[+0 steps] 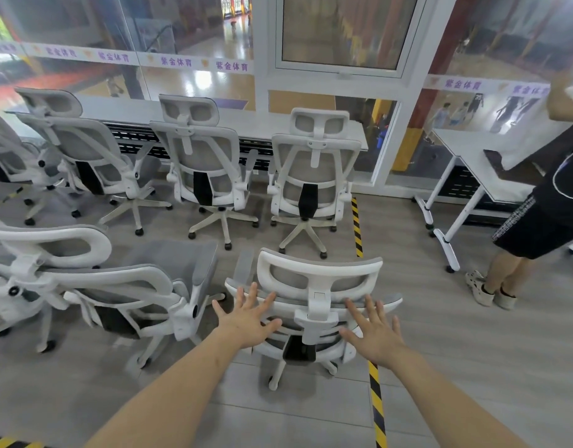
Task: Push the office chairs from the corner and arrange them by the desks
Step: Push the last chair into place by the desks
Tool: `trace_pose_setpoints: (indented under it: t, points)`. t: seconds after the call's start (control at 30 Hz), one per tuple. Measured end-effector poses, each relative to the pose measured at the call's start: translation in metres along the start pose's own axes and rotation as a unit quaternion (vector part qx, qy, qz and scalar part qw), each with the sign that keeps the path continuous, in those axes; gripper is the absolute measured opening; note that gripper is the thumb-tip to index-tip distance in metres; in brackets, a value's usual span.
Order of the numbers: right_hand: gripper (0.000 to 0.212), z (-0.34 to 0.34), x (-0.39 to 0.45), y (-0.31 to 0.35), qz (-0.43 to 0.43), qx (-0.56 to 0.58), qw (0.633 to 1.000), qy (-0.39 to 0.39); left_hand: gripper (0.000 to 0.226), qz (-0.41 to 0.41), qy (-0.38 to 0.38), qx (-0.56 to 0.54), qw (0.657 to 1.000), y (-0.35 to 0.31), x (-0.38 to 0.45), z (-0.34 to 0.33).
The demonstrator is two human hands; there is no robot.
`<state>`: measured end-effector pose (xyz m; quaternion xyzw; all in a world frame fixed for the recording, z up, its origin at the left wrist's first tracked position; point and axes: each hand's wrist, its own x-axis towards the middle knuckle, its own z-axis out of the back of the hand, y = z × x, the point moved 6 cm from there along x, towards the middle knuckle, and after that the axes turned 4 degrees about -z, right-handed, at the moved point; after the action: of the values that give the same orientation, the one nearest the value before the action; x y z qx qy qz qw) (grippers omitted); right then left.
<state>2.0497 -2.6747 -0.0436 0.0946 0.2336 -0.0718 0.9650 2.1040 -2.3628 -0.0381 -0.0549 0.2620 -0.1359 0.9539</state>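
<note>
While both hands reached forward, the scene stood so:
Nearest chair: a white-framed office chair with grey mesh back and headrest [314,305] stood at 6 o'clock of centre, its back toward the camera, on the grey floor [472,367].
Left hand: the left hand [246,318] lay at the chair's back at 9 o'clock of the headrest post, fingers straight and spread, gripping nothing; contact could not be told for certain.
Right hand: the right hand [374,334] lay at 3 o'clock of the post, fingers likewise straight and spread.
Neighbour chair: a matching white and grey chair [123,292] stood at 9 o'clock of the nearest one, turned sideways.
Desk row: three more matching chairs [314,176] faced a long white desk [252,119] under the glass wall at 12 o'clock.
Tape: a yellow-and-black striped floor strip [356,227] ran beside the rightmost chair.
Bystander: a person in black shorts [543,221] stood at 3 o'clock by a white folding desk [466,147].
</note>
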Motion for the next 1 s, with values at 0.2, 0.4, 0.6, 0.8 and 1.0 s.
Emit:
trace_pose_setpoints:
  t: [0.2, 0.4, 0.6, 0.8, 1.0]
  points:
    - [0.075, 0.006, 0.010, -0.001, 0.011, 0.005, 1.000, 0.000, 0.077, 0.004, 0.000, -0.004, 1.000, -0.002, 0.005, 0.005]
    - [0.074, 0.010, 0.014, -0.002, 0.010, 0.008, 1.000, -0.002, 0.077, 0.003, 0.002, 0.000, 1.000, -0.003, 0.011, 0.009]
    - [0.074, 0.004, 0.014, 0.005, 0.002, 0.012, 1.000, -0.003, 0.078, -0.004, 0.015, 0.007, 1.000, 0.005, 0.009, 0.010]
    - [0.075, 0.001, 0.012, 0.011, -0.003, 0.018, 1.000, 0.000, 0.077, -0.008, 0.011, 0.012, 1.000, 0.011, 0.010, 0.013]
    - [0.074, 0.002, 0.012, 0.009, -0.006, 0.016, 1.000, -0.007, 0.078, -0.012, 0.015, 0.014, 1.000, 0.008, 0.009, 0.013]
